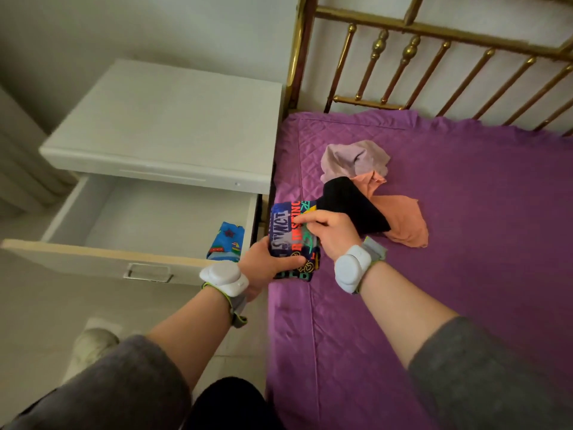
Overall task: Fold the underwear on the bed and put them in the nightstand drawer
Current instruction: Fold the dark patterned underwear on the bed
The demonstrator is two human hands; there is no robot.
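A folded pair of dark underwear with bright lettering (286, 221) lies at the bed's left edge. My left hand (265, 262) grips its near end, thumb on top. My right hand (328, 231) pinches its top layer from the right. Beside it on the purple bedspread (465, 243) lie a black pair (353, 206), an orange pair (400, 218) and a pale pink pair (353, 159) in a loose heap. The white nightstand (167, 125) stands left of the bed with its drawer (93, 256) pulled out. A folded blue patterned pair (226, 242) sits in the drawer's right corner.
A brass headboard (434, 57) runs along the back of the bed. A narrow gap separates nightstand and mattress. A white shoe (93, 346) is on the pale floor below the drawer. Both wrists carry white devices.
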